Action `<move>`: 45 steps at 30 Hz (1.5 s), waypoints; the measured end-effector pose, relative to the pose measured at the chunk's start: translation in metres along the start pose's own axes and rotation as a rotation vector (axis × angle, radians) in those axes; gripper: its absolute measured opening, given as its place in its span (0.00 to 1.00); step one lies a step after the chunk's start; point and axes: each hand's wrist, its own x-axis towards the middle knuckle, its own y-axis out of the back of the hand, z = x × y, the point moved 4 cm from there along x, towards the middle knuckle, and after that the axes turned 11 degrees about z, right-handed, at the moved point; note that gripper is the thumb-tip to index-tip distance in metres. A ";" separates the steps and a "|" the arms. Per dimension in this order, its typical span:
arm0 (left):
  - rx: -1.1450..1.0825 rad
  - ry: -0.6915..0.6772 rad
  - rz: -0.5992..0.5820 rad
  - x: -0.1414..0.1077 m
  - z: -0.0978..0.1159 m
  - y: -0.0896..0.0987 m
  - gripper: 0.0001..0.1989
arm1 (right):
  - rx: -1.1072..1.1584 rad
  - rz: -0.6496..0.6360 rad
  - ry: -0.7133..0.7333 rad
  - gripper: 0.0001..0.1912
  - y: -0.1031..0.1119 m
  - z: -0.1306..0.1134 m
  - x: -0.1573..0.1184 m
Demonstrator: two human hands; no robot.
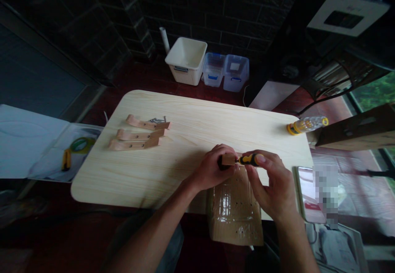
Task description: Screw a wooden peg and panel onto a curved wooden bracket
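Note:
My left hand [216, 164] is closed around a small wooden piece [228, 159], whose end shows dark beside my fingers. In my right hand [274, 182] is a yellow and black screwdriver [248, 159], pointing left with its tip at the wooden piece. My fingers hide whether a screw sits there. Beneath both hands a taped cardboard sheet [234, 215] with small holes hangs over the table's front edge. Three curved wooden hooks [140, 143] with drilled holes lie to the left, and several screws [158, 120] rest by the farthest one.
The pale wooden table [185, 112] has rounded corners. A clear, yellow-capped screwdriver-bit bottle [307, 125] lies at its right back corner. A phone [308, 194] is near the right edge. An open case [74, 149] adjoins the left side. Beyond stand a white bin [187, 65] and clear boxes [236, 71].

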 end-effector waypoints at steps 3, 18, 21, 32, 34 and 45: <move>-0.005 -0.001 0.002 -0.001 0.000 0.000 0.09 | 0.001 0.004 0.009 0.39 0.000 -0.001 0.001; -0.015 0.002 0.006 0.000 0.000 0.000 0.09 | 0.032 0.003 0.006 0.40 -0.001 0.001 -0.001; -0.018 -0.015 0.010 0.000 0.000 0.000 0.09 | 0.029 -0.006 0.013 0.40 -0.001 -0.002 -0.001; 0.004 0.001 -0.005 -0.001 -0.001 0.000 0.09 | -0.042 0.015 0.012 0.36 0.002 0.002 -0.002; -0.005 -0.008 -0.002 -0.001 -0.001 -0.001 0.10 | -0.022 0.012 0.032 0.39 0.001 0.000 0.000; -0.017 -0.038 -0.007 -0.001 0.000 0.001 0.10 | -0.013 0.022 -0.090 0.22 -0.002 0.004 -0.004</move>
